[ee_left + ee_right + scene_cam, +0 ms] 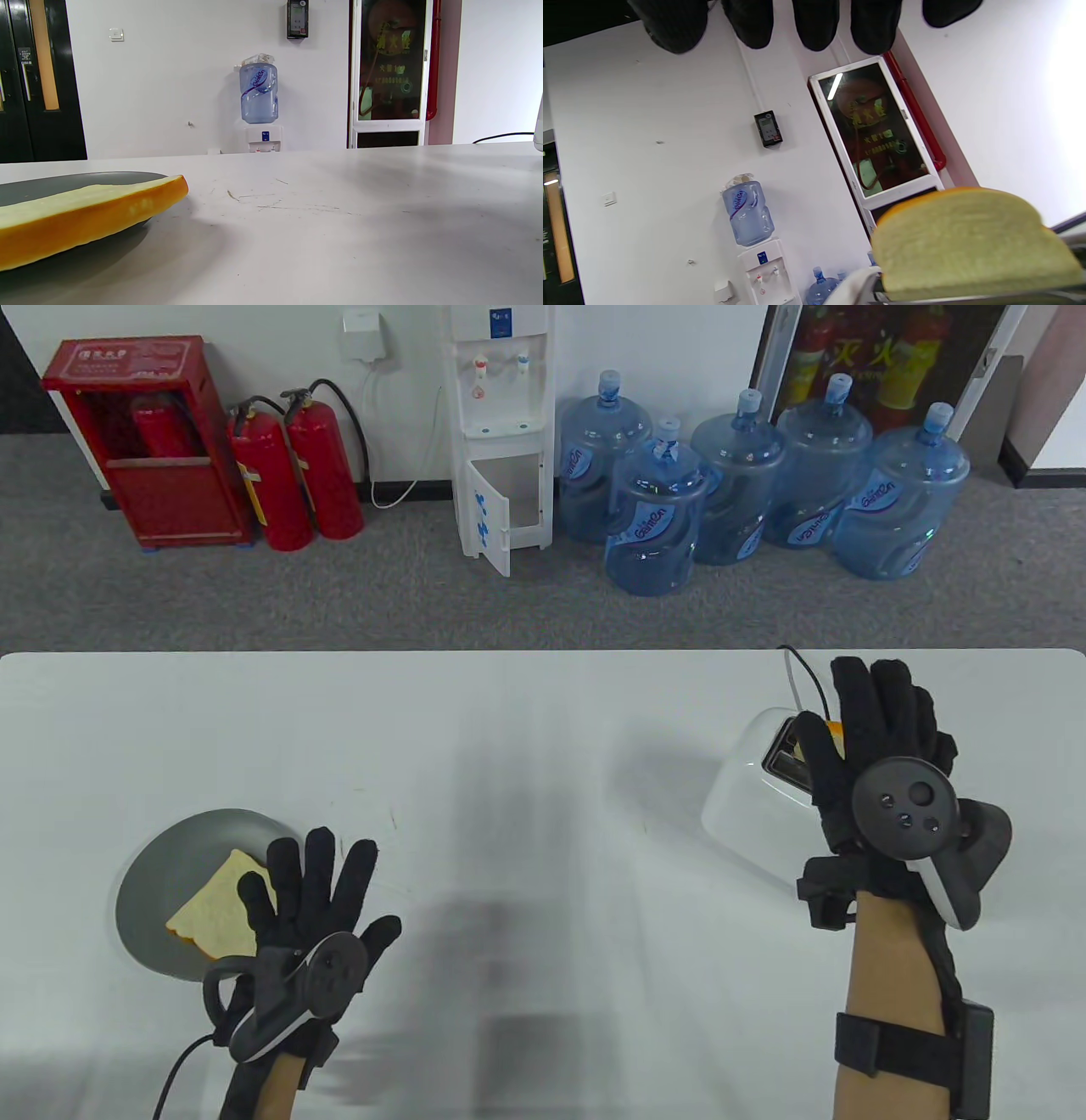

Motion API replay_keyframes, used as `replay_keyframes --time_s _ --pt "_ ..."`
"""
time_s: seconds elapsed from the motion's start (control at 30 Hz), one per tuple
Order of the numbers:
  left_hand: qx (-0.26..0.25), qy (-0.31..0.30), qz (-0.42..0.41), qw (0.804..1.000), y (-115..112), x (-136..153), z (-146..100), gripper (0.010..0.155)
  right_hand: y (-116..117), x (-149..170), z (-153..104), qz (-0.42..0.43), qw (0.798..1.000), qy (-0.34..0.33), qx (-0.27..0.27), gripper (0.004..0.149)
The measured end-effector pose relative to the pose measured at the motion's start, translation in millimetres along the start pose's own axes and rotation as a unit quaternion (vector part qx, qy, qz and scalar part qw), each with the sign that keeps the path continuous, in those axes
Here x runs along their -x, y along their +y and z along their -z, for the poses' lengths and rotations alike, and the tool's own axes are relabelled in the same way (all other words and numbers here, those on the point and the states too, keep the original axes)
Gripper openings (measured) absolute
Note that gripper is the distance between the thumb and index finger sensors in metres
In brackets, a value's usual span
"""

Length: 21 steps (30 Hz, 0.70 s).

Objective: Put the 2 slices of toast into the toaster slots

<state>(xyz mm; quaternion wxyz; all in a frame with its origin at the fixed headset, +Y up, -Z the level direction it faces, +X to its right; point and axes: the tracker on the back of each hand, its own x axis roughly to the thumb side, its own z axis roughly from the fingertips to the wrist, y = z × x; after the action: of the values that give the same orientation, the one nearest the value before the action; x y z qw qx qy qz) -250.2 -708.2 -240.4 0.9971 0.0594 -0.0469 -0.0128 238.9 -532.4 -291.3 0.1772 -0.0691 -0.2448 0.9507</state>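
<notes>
One slice of toast (219, 912) lies flat on a grey plate (157, 882) at the table's front left; the left wrist view shows its orange crust (85, 216) low over the plate (63, 180). My left hand (316, 891) hovers at the slice's right edge with fingers spread and straight, holding nothing; contact with the slice cannot be told. The second slice (967, 241) stands upright in a slot of the white toaster (747, 806) at the right. My right hand (874, 729) is above the toaster with its fingers (814, 25) straight, clear of that slice (837, 740).
The toaster's black cable (806, 678) runs off the table's far edge. Beyond the table, on the floor, stand several blue water bottles (653, 526), a white water dispenser (501, 432) and red fire extinguishers (297, 475).
</notes>
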Motion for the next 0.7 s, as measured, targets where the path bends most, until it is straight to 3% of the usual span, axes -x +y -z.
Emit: replay_keyframes --time_s 0.7 --pt "-0.001 -0.013 0.005 1.000 3 -10 -2 0.077 3 -66 -48 -0.005 0.989 -0.147 0.022 0.065"
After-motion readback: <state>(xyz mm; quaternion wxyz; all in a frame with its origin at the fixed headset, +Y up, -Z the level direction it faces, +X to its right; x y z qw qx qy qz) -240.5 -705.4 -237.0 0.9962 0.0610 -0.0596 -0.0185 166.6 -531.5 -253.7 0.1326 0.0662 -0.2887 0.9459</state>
